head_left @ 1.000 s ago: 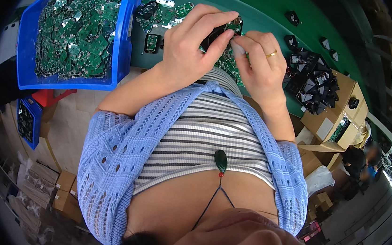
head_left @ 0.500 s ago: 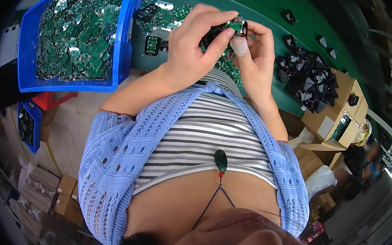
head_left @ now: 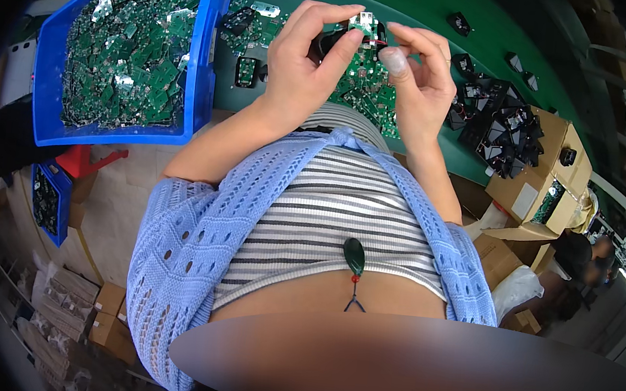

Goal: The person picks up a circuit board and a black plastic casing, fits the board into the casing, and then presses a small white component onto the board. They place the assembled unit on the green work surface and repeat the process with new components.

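One circuit board (head_left: 362, 25), pinched by the left hand (head_left: 302, 53), looks unfinished; whether the right hand (head_left: 427, 90) grips, I cannot tell. Loose boards (head_left: 370, 89) remain.

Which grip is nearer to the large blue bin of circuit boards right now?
Left. The left grip is to the right of the large blue bin, not touching it; the right grip is farther right, beyond the left one.
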### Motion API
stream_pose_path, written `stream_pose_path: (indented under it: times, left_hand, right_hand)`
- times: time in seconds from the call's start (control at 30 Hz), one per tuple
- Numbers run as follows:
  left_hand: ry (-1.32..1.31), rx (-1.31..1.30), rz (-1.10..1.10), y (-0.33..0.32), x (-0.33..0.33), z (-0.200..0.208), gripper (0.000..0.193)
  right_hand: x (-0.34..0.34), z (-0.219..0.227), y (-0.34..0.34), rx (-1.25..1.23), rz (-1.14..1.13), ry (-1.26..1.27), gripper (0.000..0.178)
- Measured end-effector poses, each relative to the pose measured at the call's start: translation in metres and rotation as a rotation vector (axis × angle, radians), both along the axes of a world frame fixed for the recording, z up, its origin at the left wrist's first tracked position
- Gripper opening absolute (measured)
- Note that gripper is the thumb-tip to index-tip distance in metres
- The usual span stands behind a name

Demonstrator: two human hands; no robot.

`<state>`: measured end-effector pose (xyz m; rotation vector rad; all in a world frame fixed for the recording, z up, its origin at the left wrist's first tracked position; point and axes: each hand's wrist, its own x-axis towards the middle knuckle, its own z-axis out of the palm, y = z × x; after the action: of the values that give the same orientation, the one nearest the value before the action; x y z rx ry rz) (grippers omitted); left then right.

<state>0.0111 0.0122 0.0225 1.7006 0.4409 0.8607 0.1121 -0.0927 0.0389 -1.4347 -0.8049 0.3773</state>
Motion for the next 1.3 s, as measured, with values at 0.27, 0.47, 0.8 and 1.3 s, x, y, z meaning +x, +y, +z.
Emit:
stream_pose_path:
  times: [0.27,0.47,0.8,1.3]
  left_hand:
    - [-0.035,-0.035,0.061,-0.006,0.000,0.009,0.021]
    - [-0.067,-0.034,0.083,-0.004,0.000,0.008,0.022]
    - [-0.014,0.158,0.118,-0.003,-0.001,0.016,0.023]
    - [-0.049,0.374,0.209,-0.002,0.002,0.018,0.024]
  right_hand:
    - [0.000,-0.004,-0.001,0.031,-0.038,-0.336,0.014]
    - [0.003,0.006,-0.002,0.016,-0.023,-0.608,0.014]
    - [0.010,0.009,-0.001,0.060,0.022,-0.854,0.023]
    - [0.014,0.030,0.001,-0.152,0.149,-1.041,0.023]
